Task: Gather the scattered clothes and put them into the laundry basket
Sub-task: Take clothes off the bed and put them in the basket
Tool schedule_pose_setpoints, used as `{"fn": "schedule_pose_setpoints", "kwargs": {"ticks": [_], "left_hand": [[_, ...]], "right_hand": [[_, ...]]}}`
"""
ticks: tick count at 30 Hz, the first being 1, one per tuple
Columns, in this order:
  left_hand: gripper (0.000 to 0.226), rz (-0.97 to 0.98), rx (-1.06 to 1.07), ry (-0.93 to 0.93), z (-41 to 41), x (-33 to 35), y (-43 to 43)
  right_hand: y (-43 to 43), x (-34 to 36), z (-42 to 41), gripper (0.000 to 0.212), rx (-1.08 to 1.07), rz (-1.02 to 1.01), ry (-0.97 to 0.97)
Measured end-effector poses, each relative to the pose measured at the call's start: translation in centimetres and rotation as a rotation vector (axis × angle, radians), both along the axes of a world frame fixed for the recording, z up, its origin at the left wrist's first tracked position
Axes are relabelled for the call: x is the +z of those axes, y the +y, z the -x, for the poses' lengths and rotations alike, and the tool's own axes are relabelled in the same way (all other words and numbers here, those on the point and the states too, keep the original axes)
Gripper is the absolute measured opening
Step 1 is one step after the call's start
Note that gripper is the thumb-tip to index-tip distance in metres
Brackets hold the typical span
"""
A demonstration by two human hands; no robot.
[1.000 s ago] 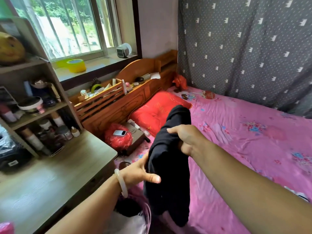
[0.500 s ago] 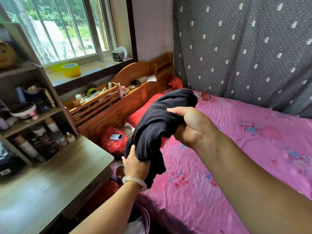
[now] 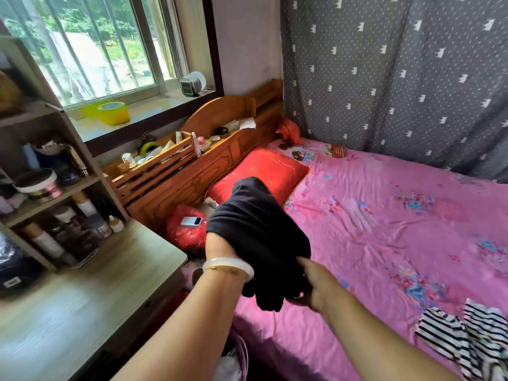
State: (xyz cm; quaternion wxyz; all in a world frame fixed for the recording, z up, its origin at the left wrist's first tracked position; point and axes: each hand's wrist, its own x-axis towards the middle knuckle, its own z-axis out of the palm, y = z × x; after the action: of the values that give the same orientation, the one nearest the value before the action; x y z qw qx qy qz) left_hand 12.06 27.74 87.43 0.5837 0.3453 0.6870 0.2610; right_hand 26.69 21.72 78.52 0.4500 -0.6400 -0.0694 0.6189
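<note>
A person bundles a dark, soft cotton garment above the edge of a pink floral-sheeted bed. The left hand is buried in the cloth, its fingers hidden, so its grip cannot be told; the right hand pinches the lower folds. The gathering step looks underway, and the bundle must next go down to what may be the pale laundry basket just below the wrists, its contents unclear. A black-and-white striped garment lies on the sheet to the right of the right forearm, uncollected.
</note>
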Motion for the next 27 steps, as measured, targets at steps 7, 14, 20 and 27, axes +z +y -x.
{"fn": "schedule_pose_setpoints", "kwargs": {"ticks": [7,14,20,27], "left_hand": [[0.047,-0.276,-0.385,0.423,2.1,-1.4,-2.8],[0.047,0.033,-0.126,-0.865,11.8,-5.4,-1.7],[0.053,-0.09,-0.424,-0.916,19.1,-7.0,-0.7],[0.061,0.159,-0.016,-0.238,21.7,-13.1,-0.5]], "right_hand": [[-0.5,-0.4,2.2,0.067,-0.015,-0.389,0.602],[2.9,-0.2,1.3,0.036,-0.005,-0.382,0.375],[4.4,-2.0,5.0,0.023,0.157,-0.305,0.353],[4.3,-8.6,11.7,0.053,0.226,-0.201,0.192]]}}
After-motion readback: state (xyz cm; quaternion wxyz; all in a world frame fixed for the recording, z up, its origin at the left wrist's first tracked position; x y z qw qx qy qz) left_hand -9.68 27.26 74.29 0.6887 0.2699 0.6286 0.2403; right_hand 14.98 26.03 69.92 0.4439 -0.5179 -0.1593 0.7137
